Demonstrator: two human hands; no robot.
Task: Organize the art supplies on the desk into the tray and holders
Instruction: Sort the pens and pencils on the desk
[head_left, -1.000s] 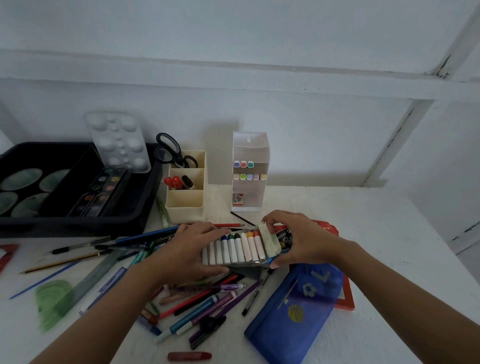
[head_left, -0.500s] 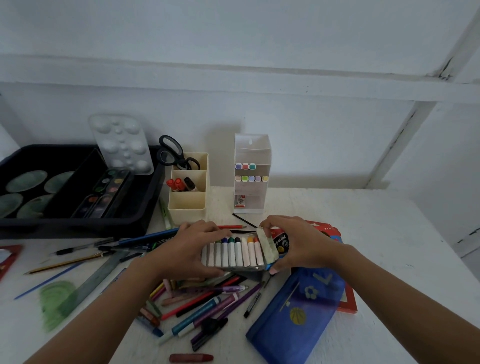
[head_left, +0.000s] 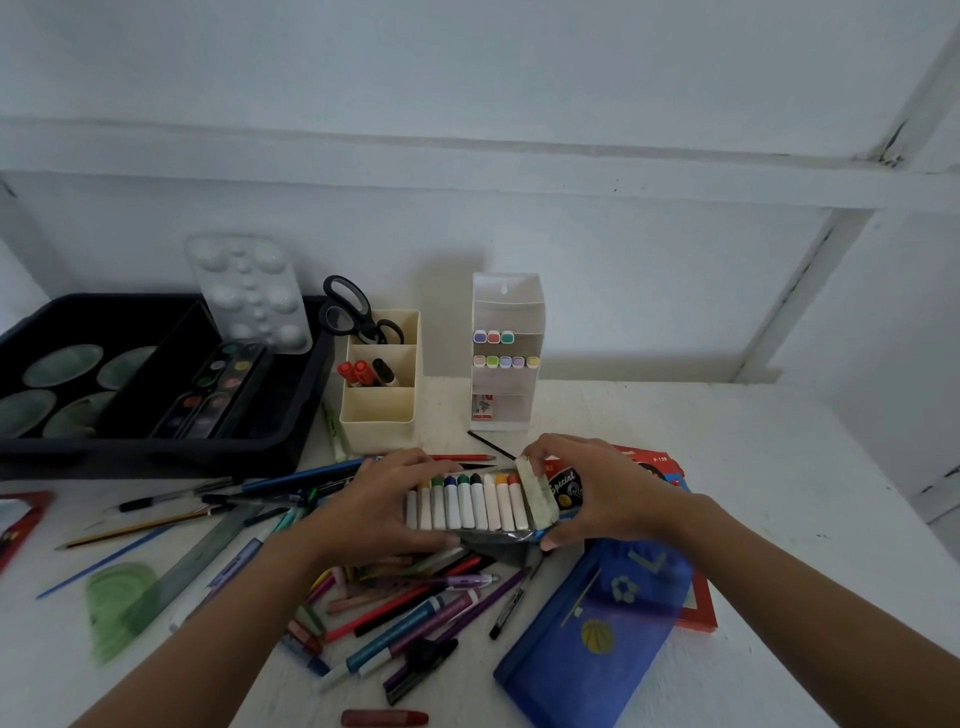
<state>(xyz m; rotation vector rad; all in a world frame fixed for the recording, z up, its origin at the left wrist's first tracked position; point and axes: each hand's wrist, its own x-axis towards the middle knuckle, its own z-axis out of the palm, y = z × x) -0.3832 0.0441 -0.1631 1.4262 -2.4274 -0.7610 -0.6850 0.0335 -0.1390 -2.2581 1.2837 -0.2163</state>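
A pack of oil pastels (head_left: 472, 503) with white wrappers and coloured tips is held above the middle of the desk. My left hand (head_left: 387, 506) grips its left end. My right hand (head_left: 592, 491) grips its right end, where the box flap (head_left: 540, 493) stands open. Below lies a heap of loose pens, markers and pencils (head_left: 415, 613). A black tray (head_left: 291, 410) at the back left holds paint palettes (head_left: 218, 395). A cream holder (head_left: 382, 382) carries scissors (head_left: 345, 312) and markers. A clear marker stand (head_left: 501, 358) stands to its right.
A blue pencil pouch (head_left: 597, 634) lies at the front right over a red-framed item (head_left: 701, 613). A green protractor (head_left: 117, 597), a ruler (head_left: 208, 551) and pencils lie at the left. A red crayon (head_left: 384, 718) lies at the front edge. A white mixing palette (head_left: 249, 293) leans in the tray.
Both hands keep their hold on the pastel pack, which has barely shifted. The view has tilted slightly.
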